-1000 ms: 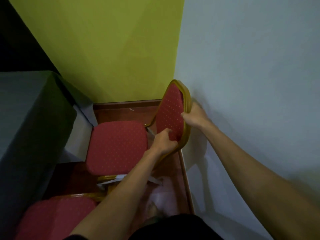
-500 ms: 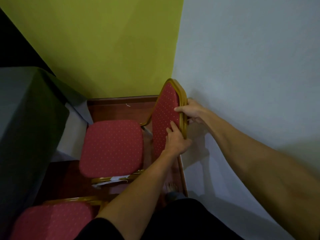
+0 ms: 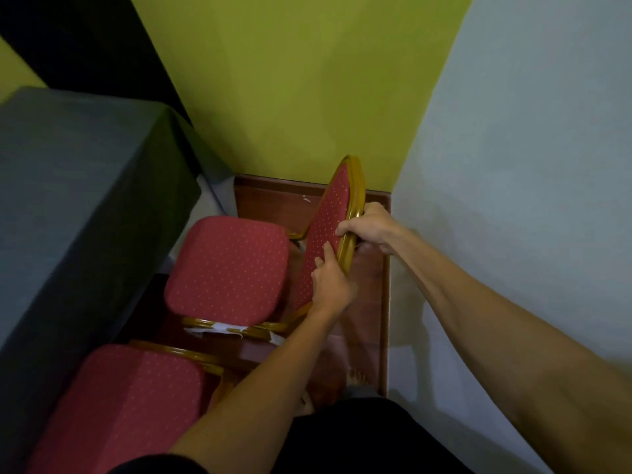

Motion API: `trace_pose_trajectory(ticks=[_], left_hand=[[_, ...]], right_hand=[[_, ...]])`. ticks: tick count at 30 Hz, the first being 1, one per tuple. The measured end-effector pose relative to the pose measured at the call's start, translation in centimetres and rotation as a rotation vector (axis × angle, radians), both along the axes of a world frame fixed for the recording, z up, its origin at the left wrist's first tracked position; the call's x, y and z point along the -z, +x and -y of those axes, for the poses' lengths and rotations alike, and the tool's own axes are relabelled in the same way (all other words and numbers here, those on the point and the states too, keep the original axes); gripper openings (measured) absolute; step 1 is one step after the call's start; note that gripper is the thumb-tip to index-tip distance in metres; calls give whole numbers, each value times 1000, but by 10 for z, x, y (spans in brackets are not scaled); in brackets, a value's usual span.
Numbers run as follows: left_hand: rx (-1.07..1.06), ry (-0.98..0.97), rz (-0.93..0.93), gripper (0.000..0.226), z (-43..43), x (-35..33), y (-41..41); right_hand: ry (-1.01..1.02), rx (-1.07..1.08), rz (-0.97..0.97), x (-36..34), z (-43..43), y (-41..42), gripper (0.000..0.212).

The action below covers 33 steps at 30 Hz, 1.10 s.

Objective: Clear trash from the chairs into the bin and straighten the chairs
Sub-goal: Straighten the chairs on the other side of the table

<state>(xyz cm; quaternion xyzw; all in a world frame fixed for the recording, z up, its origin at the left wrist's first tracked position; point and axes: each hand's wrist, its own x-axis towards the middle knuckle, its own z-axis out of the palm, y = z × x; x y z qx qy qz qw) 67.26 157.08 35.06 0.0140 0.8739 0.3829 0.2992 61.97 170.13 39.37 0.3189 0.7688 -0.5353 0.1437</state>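
chair (image 3: 229,268) was seen in the corner, between the grey-draped table (image 3: 68,200) and the white wall (image 3: 513,165) | right hand (image 3: 371,227) was curled round the gold backrest frame | left hand (image 3: 330,282) was clasped on that frame lower down, one finger laid on the padding | second chair (image 3: 130,405) was set just beside

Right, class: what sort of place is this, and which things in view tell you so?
Probably a banquet or function room: gold-framed red padded chairs set beside a cloth-draped table.
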Motion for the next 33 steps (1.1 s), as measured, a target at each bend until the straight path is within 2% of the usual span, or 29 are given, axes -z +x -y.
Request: trace_pose_trajectory(ticks=[3, 8, 12, 16, 19, 22, 26, 28, 30, 33], left_hand=[[-88, -2, -43, 98, 23, 9, -15], [-149, -34, -135, 91, 60, 0, -33], [-110, -52, -87, 97, 71, -8, -30], [-44, -63, -58, 100, 80, -5, -24], [32, -74, 42, 103, 99, -4, -25], [67, -124, 121, 93, 129, 6, -17], [50, -183, 77, 72, 179, 13, 9], [-3, -161, 87, 69, 207, 18, 25], [-41, -144, 103, 66, 232, 18, 45], [-121, -63, 88, 37, 260, 12, 81]], right_hand=[[-29, -80, 8, 6, 23, -18, 36], [-38, -112, -18, 8, 61, -44, 37], [5, -92, -34, 13, 74, -39, 36], [-4, -94, -34, 30, 70, -25, 55], [5, -90, -75, 53, 65, -21, 67], [28, -81, -47, 32, 91, 14, 60], [-50, -34, 15, 44, 120, 49, 72], [-110, 4, 41, 49, 135, 61, 69], [-82, -5, 76, 49, 154, 79, 61], [-50, -117, 139, 50, 188, 115, 52]])
